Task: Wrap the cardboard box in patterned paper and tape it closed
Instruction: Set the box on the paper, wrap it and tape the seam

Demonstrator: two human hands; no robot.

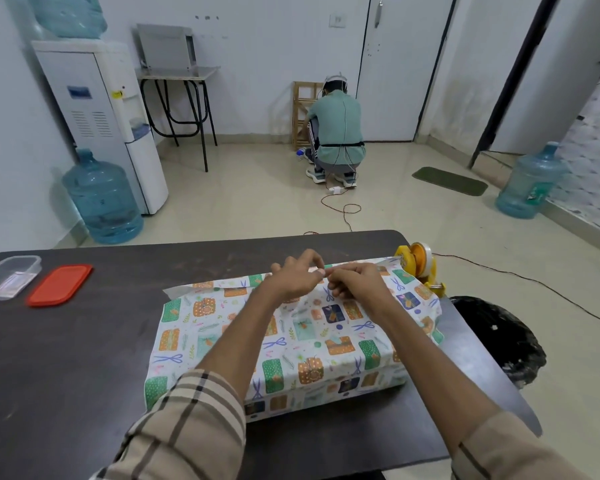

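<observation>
Fingers (pixel 305 258) of left hand (pixel 297 278) and right hand (pixel 357 284) curl, tips meeting, over wrapped box (pixel 309 344).

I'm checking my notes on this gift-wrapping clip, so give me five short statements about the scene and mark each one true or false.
1. The patterned paper covers the top of the box. True.
2. The tape dispenser stands at the left end of the table. False: it stands at the far right edge, beside the wrapped box.
3. The left hand and right hand meet over the far part of the box. True.
4. The red lid is closed on the clear container. False: it lies on the table beside the container.
5. A water bottle stands on the table. False: the bottles stand on the floor.
</observation>
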